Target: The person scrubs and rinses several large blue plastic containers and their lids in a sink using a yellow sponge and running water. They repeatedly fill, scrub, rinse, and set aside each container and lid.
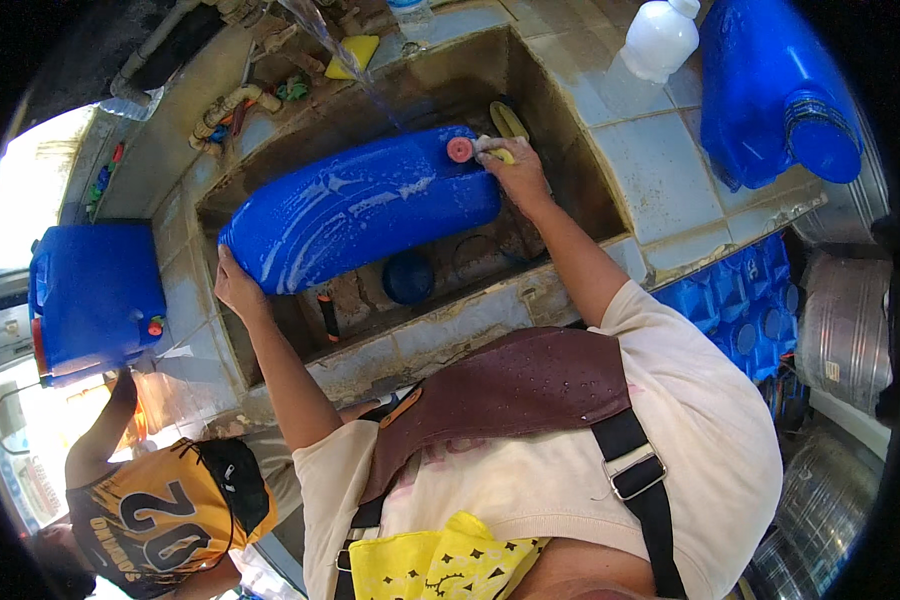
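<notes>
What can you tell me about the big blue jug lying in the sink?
The big blue jug looks like plastic and is streaked with white soap suds. It lies on its side, slanting across the stained tiled sink. A small red cap closes the end on the right. The left hand holds the lower left end, and the right hand presses a yellow sponge against the jug beside the cap.
</notes>
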`<state>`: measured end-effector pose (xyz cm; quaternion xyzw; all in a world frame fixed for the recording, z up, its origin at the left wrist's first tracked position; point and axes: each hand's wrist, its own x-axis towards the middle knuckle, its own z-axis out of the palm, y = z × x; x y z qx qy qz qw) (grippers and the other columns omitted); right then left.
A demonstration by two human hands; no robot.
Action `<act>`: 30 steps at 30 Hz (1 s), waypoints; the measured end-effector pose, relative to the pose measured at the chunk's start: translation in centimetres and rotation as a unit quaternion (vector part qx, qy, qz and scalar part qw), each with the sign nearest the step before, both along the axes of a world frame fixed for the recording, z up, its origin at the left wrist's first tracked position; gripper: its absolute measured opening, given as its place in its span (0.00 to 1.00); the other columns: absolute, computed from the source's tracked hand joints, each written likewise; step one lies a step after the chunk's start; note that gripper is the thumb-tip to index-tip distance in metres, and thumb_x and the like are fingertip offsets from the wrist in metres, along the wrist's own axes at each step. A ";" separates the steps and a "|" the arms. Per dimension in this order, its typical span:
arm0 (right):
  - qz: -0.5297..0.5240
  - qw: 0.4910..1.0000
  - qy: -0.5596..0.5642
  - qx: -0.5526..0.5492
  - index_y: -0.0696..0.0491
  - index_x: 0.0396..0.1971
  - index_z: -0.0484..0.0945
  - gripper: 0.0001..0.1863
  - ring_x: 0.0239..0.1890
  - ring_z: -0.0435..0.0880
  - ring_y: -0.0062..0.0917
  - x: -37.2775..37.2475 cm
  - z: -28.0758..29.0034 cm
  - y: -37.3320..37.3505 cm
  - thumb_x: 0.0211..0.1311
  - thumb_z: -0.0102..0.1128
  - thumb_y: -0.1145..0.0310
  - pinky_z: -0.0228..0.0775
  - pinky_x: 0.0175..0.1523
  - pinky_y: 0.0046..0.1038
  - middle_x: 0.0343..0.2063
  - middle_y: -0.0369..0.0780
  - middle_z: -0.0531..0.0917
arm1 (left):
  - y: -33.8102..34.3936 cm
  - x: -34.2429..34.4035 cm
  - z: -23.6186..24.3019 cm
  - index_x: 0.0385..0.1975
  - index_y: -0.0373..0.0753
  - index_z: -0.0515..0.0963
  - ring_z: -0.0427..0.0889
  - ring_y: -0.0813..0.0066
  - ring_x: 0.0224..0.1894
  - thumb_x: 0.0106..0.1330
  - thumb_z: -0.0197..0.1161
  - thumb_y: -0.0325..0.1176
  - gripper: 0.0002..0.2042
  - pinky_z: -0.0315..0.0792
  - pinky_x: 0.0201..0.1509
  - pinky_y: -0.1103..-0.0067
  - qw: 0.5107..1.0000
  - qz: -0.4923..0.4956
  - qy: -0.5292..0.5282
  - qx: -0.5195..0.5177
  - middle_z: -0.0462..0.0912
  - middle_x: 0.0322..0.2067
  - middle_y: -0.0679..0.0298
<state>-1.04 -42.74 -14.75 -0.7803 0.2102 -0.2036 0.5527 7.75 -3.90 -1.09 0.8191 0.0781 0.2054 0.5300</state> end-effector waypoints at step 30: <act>0.126 0.938 0.147 -0.286 0.58 0.43 0.76 0.18 0.43 0.77 0.44 3.7 3.6 3.5 0.58 0.48 0.64 0.68 0.49 0.43 0.41 0.49 0.77 | -3.1 -3.5 -0.2 0.33 0.25 0.79 0.74 0.76 0.24 0.70 0.51 0.48 0.25 0.70 0.32 0.74 0.999 0.033 -0.029 0.003 0.81 0.23 0.57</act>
